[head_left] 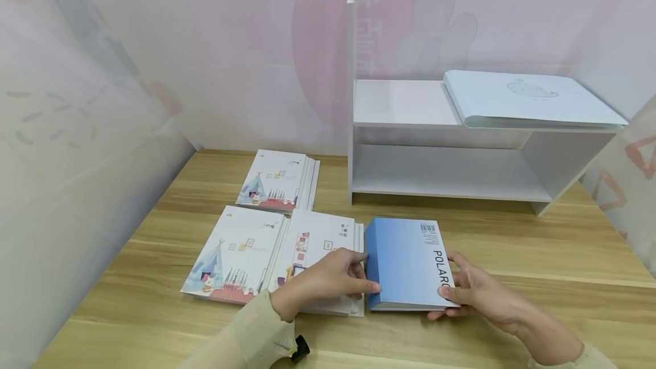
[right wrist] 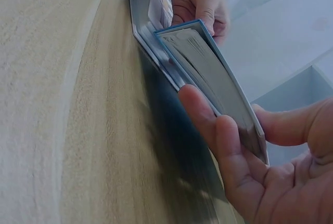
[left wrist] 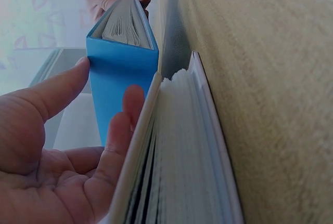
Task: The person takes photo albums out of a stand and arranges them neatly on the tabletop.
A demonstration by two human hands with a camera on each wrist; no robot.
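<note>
A blue photo album [head_left: 405, 261] with "POLARO" lettering and a barcode lies between both hands, slightly raised off the table at its right side. My right hand [head_left: 479, 292] grips its right edge, thumb on the cover and fingers underneath. At the spine, my left hand [head_left: 330, 275] holds it with the thumb at the cover's edge and fingers against the spine. The left wrist view shows the left fingers between the blue spine [left wrist: 122, 73] and a white album [left wrist: 179, 146]. That white album, with a drawn cover, lies partly under the left hand.
Another white album [head_left: 236, 255] with a tent drawing lies at the left, and a similar stack [head_left: 277, 178] behind it. A white desk shelf [head_left: 446, 169] stands at the back right, with a large pale whale-print album [head_left: 533, 95] on top. Walls enclose the wooden table [head_left: 564, 249].
</note>
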